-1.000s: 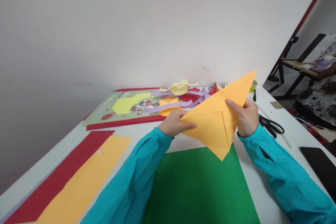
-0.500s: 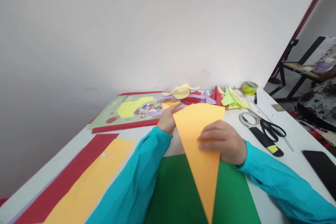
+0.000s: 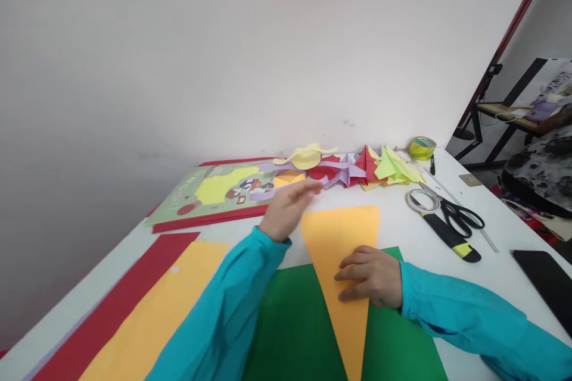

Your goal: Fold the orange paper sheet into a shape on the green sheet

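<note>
A long orange paper wedge [image 3: 330,244], broad and curved at its far end and narrowing toward me, lies over a green sheet [image 3: 295,315]. My right hand [image 3: 370,277] rests on the wedge's right side with its fingers spread on the surface. Just beyond the wedge's upper left corner, my left hand [image 3: 288,208] is lifted with fingers stretched out and nothing in them. Whether its fingertips touch anything cannot be made out; they appear apart from the wedge.
At left lie red [image 3: 120,297] and orange paper strips [image 3: 170,292]. Behind are a printed green booklet [image 3: 183,193] and folded paper shapes [image 3: 346,169]. On the right are black scissors [image 3: 460,217], a clear tape roll [image 3: 422,201], a cutter [image 3: 449,238], yellow-green tape [image 3: 422,147] and a black flat object [image 3: 543,283].
The orange wedge has come down onto the green sheet and slightly toward me. My left hand has let go of its upper corner. My right hand has lowered with the wedge, its fingers spreading.
</note>
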Tool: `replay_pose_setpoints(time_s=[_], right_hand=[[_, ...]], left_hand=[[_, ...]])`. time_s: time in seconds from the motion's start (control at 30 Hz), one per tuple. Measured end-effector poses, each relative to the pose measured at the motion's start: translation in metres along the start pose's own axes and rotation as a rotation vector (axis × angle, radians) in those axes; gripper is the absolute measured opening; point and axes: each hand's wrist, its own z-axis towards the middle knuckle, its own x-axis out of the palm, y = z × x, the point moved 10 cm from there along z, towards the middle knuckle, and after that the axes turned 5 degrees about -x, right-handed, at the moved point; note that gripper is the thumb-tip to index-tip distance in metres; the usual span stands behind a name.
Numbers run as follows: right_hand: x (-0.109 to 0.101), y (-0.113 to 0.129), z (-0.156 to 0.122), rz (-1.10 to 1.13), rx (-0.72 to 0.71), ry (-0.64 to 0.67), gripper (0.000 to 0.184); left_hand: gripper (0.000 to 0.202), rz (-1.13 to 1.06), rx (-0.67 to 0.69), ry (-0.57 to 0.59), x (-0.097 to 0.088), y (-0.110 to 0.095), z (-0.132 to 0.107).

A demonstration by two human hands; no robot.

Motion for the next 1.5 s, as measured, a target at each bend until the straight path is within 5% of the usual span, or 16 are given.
replay_pose_setpoints(time_s=[0.17, 0.23, 0.4, 0.6, 0.77, 0.93, 1.03, 1.27, 1.4, 1.5], right_hand=[[0.021, 0.002, -0.017, 0.156, 0.050, 0.036, 0.025], [0.022, 0.004, -0.016, 0.186, 0.052, 0.028, 0.024], [0.028, 0.003, -0.015, 0.222, 0.074, 0.084, 0.021], [0.035, 0.001, -0.018, 0.237, 0.101, 0.142, 0.025], [0.031, 0.002, -0.018, 0.241, 0.112, 0.118, 0.029], [0.032, -0.001, -0.020, 0.276, 0.181, 0.078, 0.028], [0.029, -0.007, -0.019, 0.351, 0.263, 0.026, 0.027], [-0.016, -0.034, -0.027, 0.511, 0.618, -0.353, 0.017], [-0.026, -0.040, -0.032, 0.439, 0.699, -0.374, 0.014], [-0.034, -0.037, -0.029, 0.284, 0.609, -0.336, 0.017]], left_hand=[[0.039, 0.444, 0.291, 0.550, 0.117, 0.006, -0.063], [0.044, 0.647, 0.307, 0.633, 0.142, 0.018, -0.073], [0.056, 0.860, 0.281, 0.737, 0.167, 0.030, -0.055], [0.069, 0.909, 0.326, 0.700, 0.186, 0.032, -0.035], [0.052, 0.810, 0.406, 0.684, 0.173, 0.031, -0.034], [0.033, 0.596, 0.486, 0.367, 0.102, 0.019, -0.054], [0.035, 0.511, 0.472, 0.327, 0.074, 0.014, -0.088], [0.030, 0.318, 0.368, 0.351, 0.073, 0.004, -0.132], [0.022, 0.263, 0.349, 0.232, 0.071, 0.012, -0.127], [0.022, 0.282, 0.362, 0.165, 0.068, 0.012, -0.128]])
